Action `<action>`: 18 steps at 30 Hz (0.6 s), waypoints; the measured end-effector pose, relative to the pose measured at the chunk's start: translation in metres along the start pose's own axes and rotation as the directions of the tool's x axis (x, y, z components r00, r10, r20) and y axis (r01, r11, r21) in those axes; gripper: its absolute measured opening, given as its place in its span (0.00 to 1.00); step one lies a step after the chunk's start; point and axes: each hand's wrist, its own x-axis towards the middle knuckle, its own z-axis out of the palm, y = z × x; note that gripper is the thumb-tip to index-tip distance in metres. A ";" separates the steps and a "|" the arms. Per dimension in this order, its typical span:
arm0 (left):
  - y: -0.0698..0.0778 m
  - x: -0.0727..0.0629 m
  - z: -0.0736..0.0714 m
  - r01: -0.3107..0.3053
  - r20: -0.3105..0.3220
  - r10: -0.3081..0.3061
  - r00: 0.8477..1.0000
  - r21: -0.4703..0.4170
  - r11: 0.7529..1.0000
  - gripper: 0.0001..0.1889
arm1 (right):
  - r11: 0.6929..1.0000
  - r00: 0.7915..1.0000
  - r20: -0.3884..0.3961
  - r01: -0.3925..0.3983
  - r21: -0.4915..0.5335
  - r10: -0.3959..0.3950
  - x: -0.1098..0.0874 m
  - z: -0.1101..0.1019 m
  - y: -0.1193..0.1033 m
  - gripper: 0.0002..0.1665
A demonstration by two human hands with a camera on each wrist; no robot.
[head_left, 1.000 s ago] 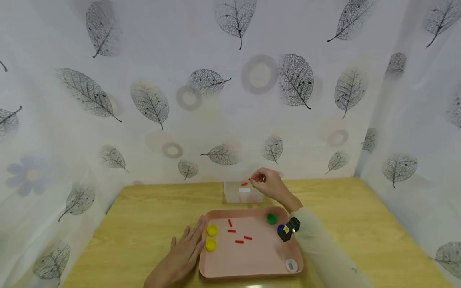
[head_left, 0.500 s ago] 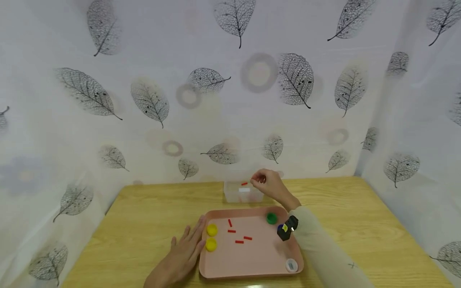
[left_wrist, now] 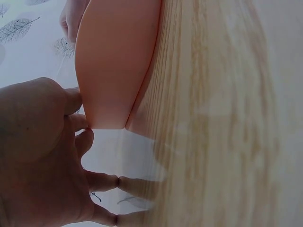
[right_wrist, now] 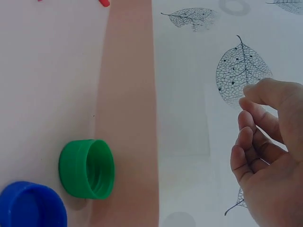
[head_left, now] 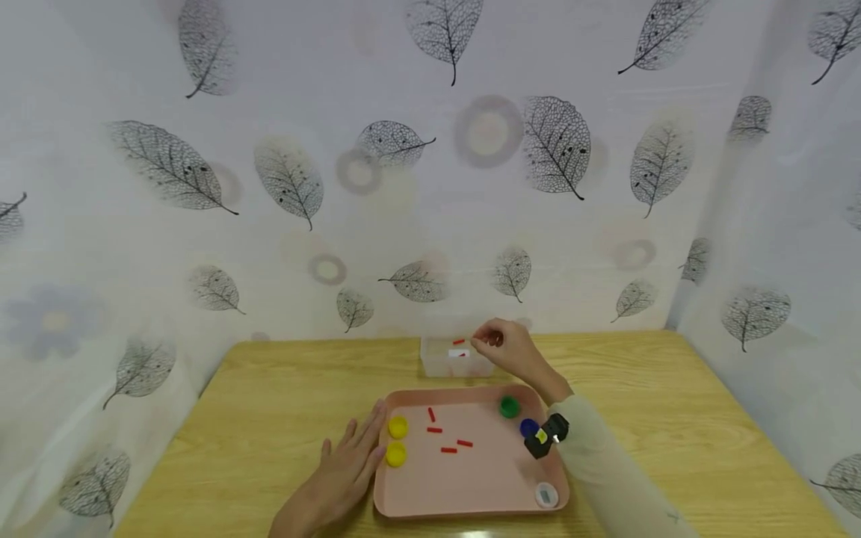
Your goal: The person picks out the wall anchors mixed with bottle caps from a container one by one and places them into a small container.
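My right hand (head_left: 509,348) hovers at the right end of a clear plastic box (head_left: 437,366), thumb and index tips close together with nothing between them. In the right wrist view the right hand (right_wrist: 270,146) shows its other fingers loosely curled. Red sticks (head_left: 459,341) show at the box, one against its white label. My left hand (head_left: 343,467) lies with fingers spread along the left rim of a pink tray (head_left: 471,497); in the left wrist view the left hand (left_wrist: 42,151) touches the tray's wall (left_wrist: 118,61). Several short red sticks (head_left: 434,430) lie on the tray.
Two yellow caps (head_left: 397,427) sit at the tray's left side. A green cap (head_left: 509,407), a blue cap (head_left: 529,428) and a round white piece (head_left: 546,495) are along its right side. A patterned curtain (head_left: 430,187) encloses the wooden table (head_left: 269,403).
A red stick pinched in my right hand one second ago has left the fingers; a second stick now shows at the box's label. The left hand stays on the tray rim.
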 end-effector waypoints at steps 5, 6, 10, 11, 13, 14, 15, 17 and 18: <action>0.000 0.000 0.000 -0.005 0.003 0.005 1.000 -0.003 1.000 0.31 | 1.000 1.000 -0.014 0.010 0.018 -0.009 -0.008 -0.007 -0.006 0.04; 0.000 0.000 0.000 -0.005 0.004 0.005 1.000 -0.003 1.000 0.31 | 1.000 1.000 -0.017 0.007 0.025 -0.007 -0.011 -0.008 -0.007 0.03; -0.001 0.000 0.002 -0.005 0.008 0.005 1.000 0.003 1.000 0.32 | 0.999 1.000 -0.023 0.004 0.041 -0.003 -0.022 -0.013 -0.008 0.03; -0.001 0.000 0.003 -0.006 0.008 0.006 1.000 0.004 1.000 0.31 | 0.999 1.000 -0.026 0.002 0.048 -0.001 -0.025 -0.014 -0.008 0.03; -0.001 0.001 0.004 -0.006 0.002 0.006 1.000 0.003 1.000 0.31 | 0.998 1.000 -0.029 0.002 0.060 0.000 -0.031 -0.016 -0.009 0.04; -0.002 0.001 0.004 -0.007 -0.001 0.007 1.000 0.002 1.000 0.31 | 0.998 1.000 -0.030 0.000 0.067 0.002 -0.034 -0.016 -0.009 0.04; -0.002 0.001 0.004 -0.008 -0.003 0.008 1.000 0.000 1.000 0.31 | 0.997 1.000 -0.031 -0.003 0.076 0.005 -0.037 -0.016 -0.010 0.04; -0.001 0.001 0.004 -0.006 -0.002 0.006 1.000 -0.004 1.000 0.31 | 0.996 0.999 -0.035 -0.012 0.089 0.015 -0.043 -0.016 -0.012 0.03; -0.001 0.001 0.004 -0.005 -0.002 0.005 1.000 -0.006 1.000 0.31 | 0.996 0.999 -0.038 -0.016 0.092 0.019 -0.046 -0.016 -0.014 0.04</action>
